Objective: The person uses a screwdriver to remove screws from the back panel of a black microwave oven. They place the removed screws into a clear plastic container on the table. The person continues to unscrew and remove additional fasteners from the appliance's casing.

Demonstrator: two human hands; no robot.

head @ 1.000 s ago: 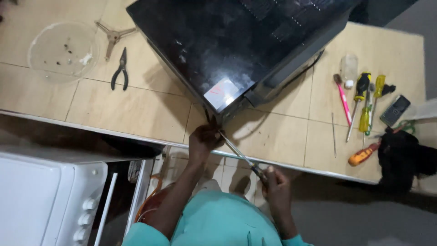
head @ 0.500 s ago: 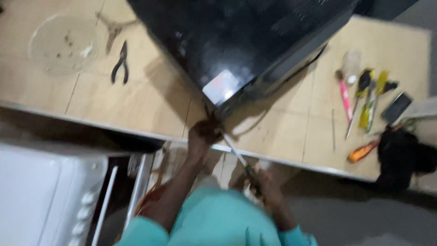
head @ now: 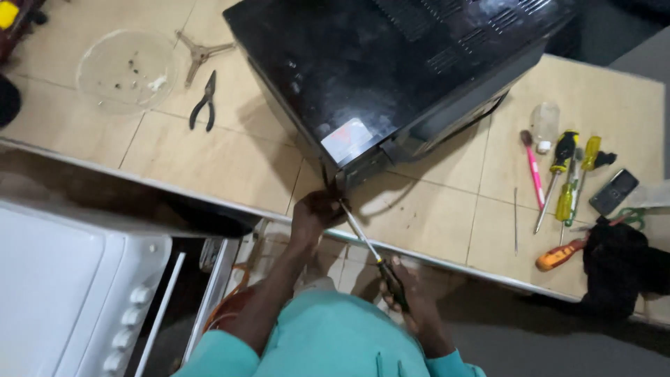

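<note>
Little has shifted: my right hand [head: 412,297] still grips the screwdriver [head: 370,255], my left hand [head: 315,213] pinches its tip at the black microwave's [head: 391,77] near corner on the tabletop [head: 209,164]. Angled so steeply, the tip might slip and jab my left fingers.

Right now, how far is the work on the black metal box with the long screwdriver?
Done: the clear glass round plate and three-armed metal ring already lie out on the tiled table. In hand: the right hand holds the long screwdriver, its tip at the black metal box's lower corner, steadied by the left hand. Left: the black cover is still on.
</note>
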